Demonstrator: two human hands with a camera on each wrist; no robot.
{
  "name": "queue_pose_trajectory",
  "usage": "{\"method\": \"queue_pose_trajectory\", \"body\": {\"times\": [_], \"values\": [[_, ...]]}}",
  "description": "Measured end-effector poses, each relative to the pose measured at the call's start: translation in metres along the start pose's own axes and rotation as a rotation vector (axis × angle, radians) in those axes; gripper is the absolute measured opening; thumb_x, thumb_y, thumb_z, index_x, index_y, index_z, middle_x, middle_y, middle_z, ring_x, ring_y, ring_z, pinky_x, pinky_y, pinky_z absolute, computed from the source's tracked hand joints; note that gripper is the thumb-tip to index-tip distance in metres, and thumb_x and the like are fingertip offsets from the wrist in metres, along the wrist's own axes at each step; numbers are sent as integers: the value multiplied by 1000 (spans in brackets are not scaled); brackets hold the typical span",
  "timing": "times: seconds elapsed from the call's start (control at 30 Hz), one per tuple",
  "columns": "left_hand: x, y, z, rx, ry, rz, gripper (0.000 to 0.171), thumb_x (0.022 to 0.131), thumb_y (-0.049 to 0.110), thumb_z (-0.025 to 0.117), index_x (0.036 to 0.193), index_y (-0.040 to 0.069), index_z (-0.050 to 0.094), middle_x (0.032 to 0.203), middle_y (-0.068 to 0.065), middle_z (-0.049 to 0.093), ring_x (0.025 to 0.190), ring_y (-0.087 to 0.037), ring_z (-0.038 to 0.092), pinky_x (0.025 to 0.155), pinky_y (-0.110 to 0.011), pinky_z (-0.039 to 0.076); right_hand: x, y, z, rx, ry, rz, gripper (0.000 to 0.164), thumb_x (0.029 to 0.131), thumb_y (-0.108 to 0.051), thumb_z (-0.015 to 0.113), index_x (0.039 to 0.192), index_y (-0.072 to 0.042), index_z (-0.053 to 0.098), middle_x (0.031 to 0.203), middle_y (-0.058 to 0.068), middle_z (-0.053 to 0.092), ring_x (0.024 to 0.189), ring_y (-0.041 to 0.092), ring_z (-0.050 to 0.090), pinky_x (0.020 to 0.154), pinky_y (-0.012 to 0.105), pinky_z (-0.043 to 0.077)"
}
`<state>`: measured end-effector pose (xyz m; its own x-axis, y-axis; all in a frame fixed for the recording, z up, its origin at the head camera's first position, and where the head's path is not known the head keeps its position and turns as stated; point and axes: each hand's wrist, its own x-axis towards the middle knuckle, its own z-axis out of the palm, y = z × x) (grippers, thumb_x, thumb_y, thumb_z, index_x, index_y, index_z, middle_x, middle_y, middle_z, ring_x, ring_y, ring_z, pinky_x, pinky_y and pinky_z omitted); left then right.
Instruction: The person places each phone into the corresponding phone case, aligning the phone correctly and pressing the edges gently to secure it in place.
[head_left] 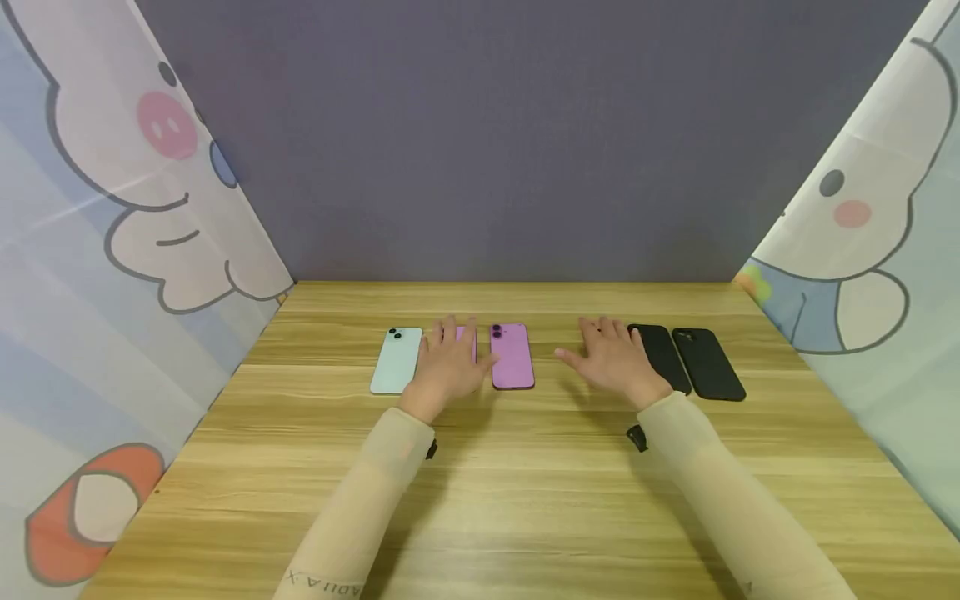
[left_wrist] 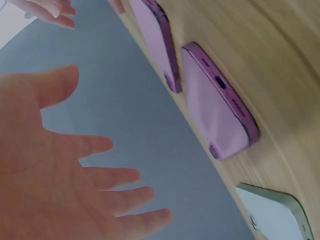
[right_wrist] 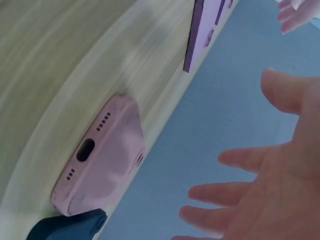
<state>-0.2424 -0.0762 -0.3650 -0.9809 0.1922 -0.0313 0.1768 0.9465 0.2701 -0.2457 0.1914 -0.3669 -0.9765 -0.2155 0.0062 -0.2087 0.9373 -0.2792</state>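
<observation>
My left hand [head_left: 448, 365] hovers palm down with fingers spread, above a purple phone [left_wrist: 222, 107] that it partly covers in the head view. On one side of that phone lies a pale mint phone [head_left: 396, 364]; on the other, a second purple phone [head_left: 513, 357] lies back up. My right hand [head_left: 613, 360], fingers also spread, hangs over a pink phone case [right_wrist: 107, 157], which the hand hides in the head view. Two black phone cases [head_left: 663, 357] [head_left: 711, 365] lie just right of it. Both wrist views show a gap between palm and objects.
The phones and cases form one row across the wood-grain table [head_left: 517, 492]. A dark grey panel [head_left: 510, 142] stands behind the table's far edge. Cartoon-printed cloths [head_left: 82, 333] [head_left: 855, 292] hang along the left and right sides.
</observation>
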Motion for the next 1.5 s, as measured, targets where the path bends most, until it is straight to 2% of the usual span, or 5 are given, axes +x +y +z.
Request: {"method": "queue_pose_trajectory", "body": {"times": [0.27, 0.43, 0.73, 0.9, 1.5], "values": [[10, -23, -4, -50, -37, -68, 77, 95, 57, 41, 153, 15, 14, 156, -23, 7, 142, -43, 7, 110, -62, 11, 2, 13, 0, -17, 16, 19, 75, 90, -68, 38, 132, -6, 47, 144, 30, 29, 134, 52, 18, 105, 69, 5], [13, -40, -3, -54, -77, -121, 77, 95, 56, 42, 153, 14, 14, 156, -23, 6, 142, -44, 5, 110, -63, 8, 1, 25, 0, -30, -48, 85, 96, 87, -76, 26, 149, -3, 25, 152, 32, 10, 138, 51, 6, 107, 66, -1], [9, -61, -9, -19, -105, -146, 74, 97, 50, 41, 153, 9, 14, 154, -28, 7, 140, -49, 4, 108, -66, 10, 2, 47, -7, -58, -53, 89, 90, 90, -70, 34, 150, -3, 24, 149, 34, 16, 135, 54, 9, 105, 68, 3], [6, -70, -12, -5, -108, -177, 75, 97, 47, 43, 151, 4, 15, 152, -32, 10, 137, -52, 11, 103, -69, 21, 1, 63, -8, -65, -64, 101, 85, 93, -62, 39, 149, -2, 23, 148, 35, 18, 134, 55, 10, 103, 70, 4], [9, -103, -24, -50, -159, -294, 78, 97, 49, 41, 146, -9, 22, 145, -37, 19, 133, -54, 19, 104, -64, 24, -7, 122, -26, -80, -107, 212, 93, 93, -68, 28, 146, 8, 18, 139, 44, 17, 125, 63, 13, 99, 73, 13]]}}
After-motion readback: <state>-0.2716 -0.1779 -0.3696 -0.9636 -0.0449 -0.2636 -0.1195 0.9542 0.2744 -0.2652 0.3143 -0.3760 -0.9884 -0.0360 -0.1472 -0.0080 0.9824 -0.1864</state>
